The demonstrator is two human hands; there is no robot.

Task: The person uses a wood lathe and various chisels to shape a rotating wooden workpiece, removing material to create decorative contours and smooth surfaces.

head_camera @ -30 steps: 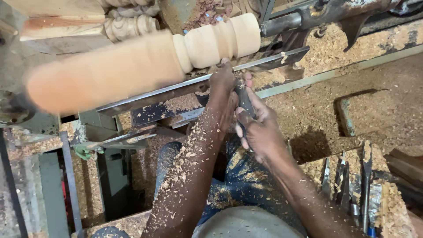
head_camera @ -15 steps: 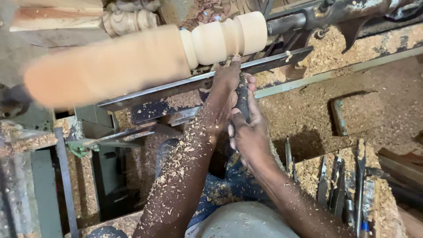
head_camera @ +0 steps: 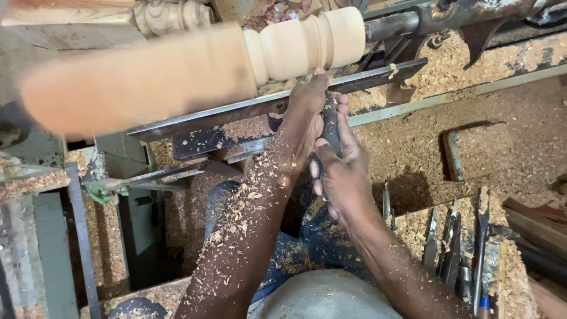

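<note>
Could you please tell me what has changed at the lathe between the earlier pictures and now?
Very little has changed. The view has shifted slightly, so more of the spare chisels at lower right shows. Both hands keep their grip on the turning tool: the left hand presses it onto the metal tool rest, the right hand holds the handle behind. The wooden workpiece keeps spinning, and shavings still cover the left forearm.

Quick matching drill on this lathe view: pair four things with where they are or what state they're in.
Things:
1. wooden workpiece
2. left hand
3. right hand
4. spare chisels

Places or states:
A. lying in shavings at lower right
B. blurred, spanning the lathe
C. up on the metal tool rest, by the wood
D. gripping the dark tool handle lower down

Pairs: 1-B, 2-C, 3-D, 4-A
</note>
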